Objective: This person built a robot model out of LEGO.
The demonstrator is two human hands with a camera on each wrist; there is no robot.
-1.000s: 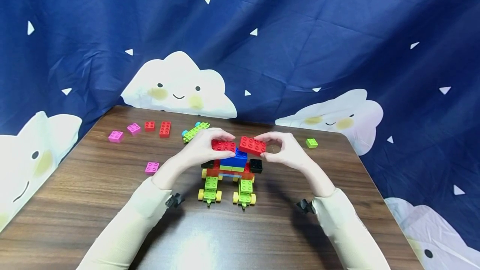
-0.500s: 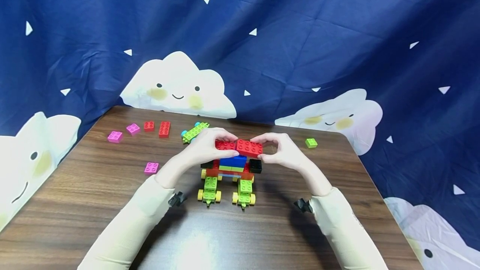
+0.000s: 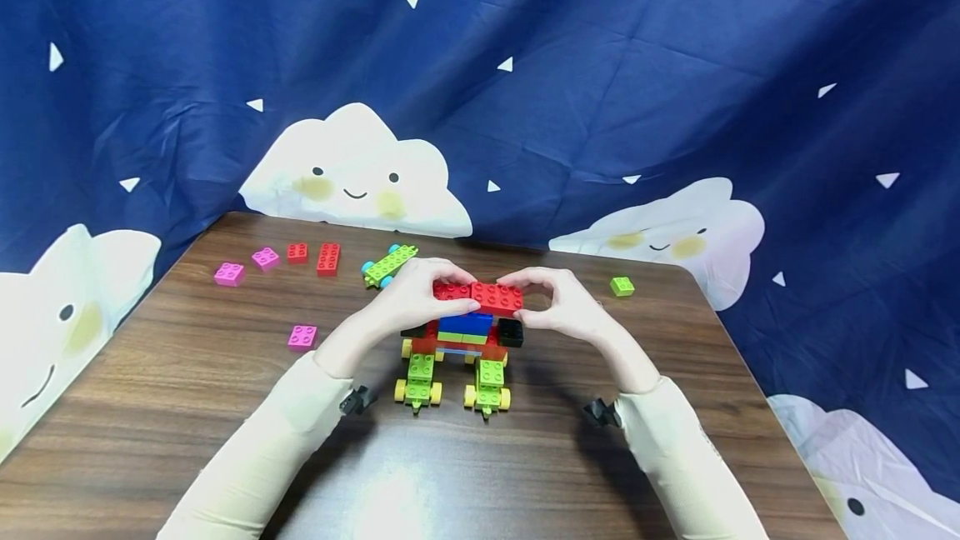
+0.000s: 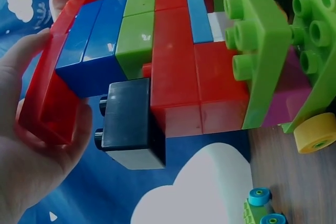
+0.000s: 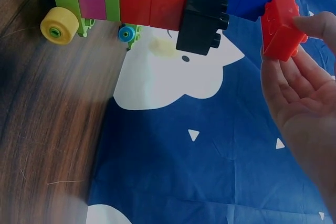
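My left hand (image 3: 408,294) grips a red building brick (image 3: 452,292) between thumb and fingers. My right hand (image 3: 566,303) pinches a second red brick (image 3: 497,297) by its right end. Side by side, the two red bricks sit at the top of a built figure, over its blue bricks (image 3: 466,324). Below the blue come lime bricks, a red row and a black brick (image 4: 134,116) on each side. Two lime wheeled bases (image 3: 421,379) with yellow wheels carry the front. In the right wrist view, the fingers lie under the red brick (image 5: 281,27), thumb on top.
Behind the left hand stands a lime wheeled base (image 3: 390,265) with blue wheels. Loose pink bricks (image 3: 303,337) and red bricks (image 3: 328,259) lie on the left of the wooden table (image 3: 480,473). A small lime brick (image 3: 622,286) lies at the right.
The right hand has moved left and slightly down, bringing its tilted red brick level against the other one. The left hand has shifted slightly right.
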